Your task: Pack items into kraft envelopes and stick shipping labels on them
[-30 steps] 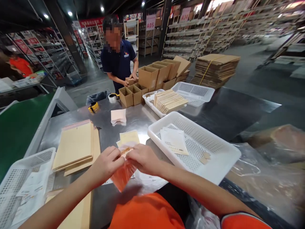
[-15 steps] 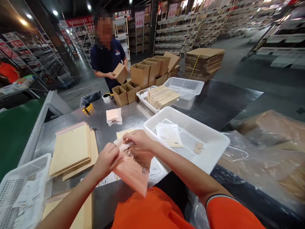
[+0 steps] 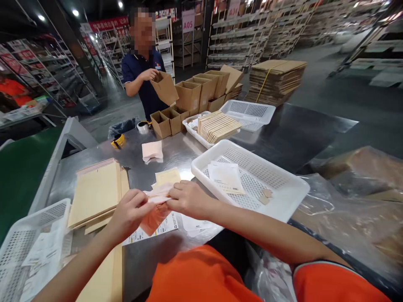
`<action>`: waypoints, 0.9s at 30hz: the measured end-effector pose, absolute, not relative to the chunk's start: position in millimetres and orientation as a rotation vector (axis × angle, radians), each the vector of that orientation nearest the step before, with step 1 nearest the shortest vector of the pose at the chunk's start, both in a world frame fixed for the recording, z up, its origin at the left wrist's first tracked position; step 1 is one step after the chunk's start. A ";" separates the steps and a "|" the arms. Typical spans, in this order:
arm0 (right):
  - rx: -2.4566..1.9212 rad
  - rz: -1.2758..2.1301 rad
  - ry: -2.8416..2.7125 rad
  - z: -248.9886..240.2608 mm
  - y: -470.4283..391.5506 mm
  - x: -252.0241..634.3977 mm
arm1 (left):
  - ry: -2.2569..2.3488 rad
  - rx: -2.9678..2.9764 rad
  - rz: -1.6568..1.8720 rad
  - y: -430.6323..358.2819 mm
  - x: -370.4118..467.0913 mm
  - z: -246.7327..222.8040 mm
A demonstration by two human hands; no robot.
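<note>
Between my two hands a thin, translucent pinkish bag (image 3: 154, 218) is stretched, its upper part bunched and folded. My left hand (image 3: 130, 212) pinches its left end. At the right end, the fingers of my right hand (image 3: 189, 199) are closed on the same bag. Behind them lies a pale yellow paper piece (image 3: 167, 175). Beneath the bag are a printed sheet (image 3: 165, 226) and white papers (image 3: 195, 224) on the metal table. A small wrapped white packet (image 3: 152, 151) rests farther back.
Padded envelopes (image 3: 97, 191) are stacked left, above a white basket (image 3: 63, 209) of papers. A large white tray (image 3: 296, 188) stands right. Behind are a tray of upright envelopes (image 3: 217, 126), open boxes (image 3: 189, 96), tape (image 3: 118, 141) and a person (image 3: 146, 79) holding a box (image 3: 165, 88).
The bag has been folded up and its printed face no longer shows. My hands have come level across it. The person opposite has raised one hand onto the box, which is now tilted.
</note>
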State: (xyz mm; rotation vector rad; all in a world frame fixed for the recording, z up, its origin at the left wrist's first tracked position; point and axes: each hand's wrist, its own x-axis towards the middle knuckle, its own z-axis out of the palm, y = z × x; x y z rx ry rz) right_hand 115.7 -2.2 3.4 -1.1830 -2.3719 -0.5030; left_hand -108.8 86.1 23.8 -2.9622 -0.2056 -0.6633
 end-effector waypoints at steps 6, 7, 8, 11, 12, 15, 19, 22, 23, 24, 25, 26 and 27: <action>-1.250 0.118 -2.326 1.9 -0.4 112.8 | -0.291 -2.938 -0.448 82.8 -105.8 23.1; -1.262 0.248 -2.275 1.0 1.2 111.0 | -0.344 -3.000 -0.439 81.4 -103.3 18.6; -1.287 0.355 -2.208 0.5 2.8 109.2 | -0.400 -3.071 -0.454 78.9 -100.0 13.2; -1.358 0.543 -1.950 2.4 3.5 105.1 | -0.606 -3.245 -0.667 65.0 -85.7 -3.2; -1.354 0.574 -1.868 4.1 1.3 104.7 | -0.678 -3.269 -0.819 59.2 -80.3 -6.4; -1.283 0.485 -1.719 11.3 -12.7 105.8 | -0.730 -3.351 -1.218 45.3 -66.9 -2.0; -1.106 0.032 -1.769 21.8 -34.0 105.0 | -0.527 -3.655 -1.156 45.8 -60.1 27.8; -1.207 0.094 -1.822 25.0 -39.0 102.6 | -0.690 -3.829 -0.894 54.7 -57.8 41.9; -1.298 0.179 -1.844 23.8 -38.7 102.2 | -0.821 -3.855 -0.808 57.3 -56.9 41.6; -1.396 0.274 -1.875 20.9 -38.0 102.1 | -0.961 -3.872 -0.719 59.2 -55.9 38.5; -1.488 0.369 -1.911 16.2 -37.2 102.2 | -1.094 -3.891 -0.612 60.4 -55.1 32.7; -1.558 0.466 -1.951 9.6 -36.5 102.4 | -1.205 -3.916 -0.503 60.8 -54.5 24.8; -1.598 0.569 -1.985 1.0 -36.1 102.5 | -1.289 -3.949 -0.399 60.2 -54.4 15.2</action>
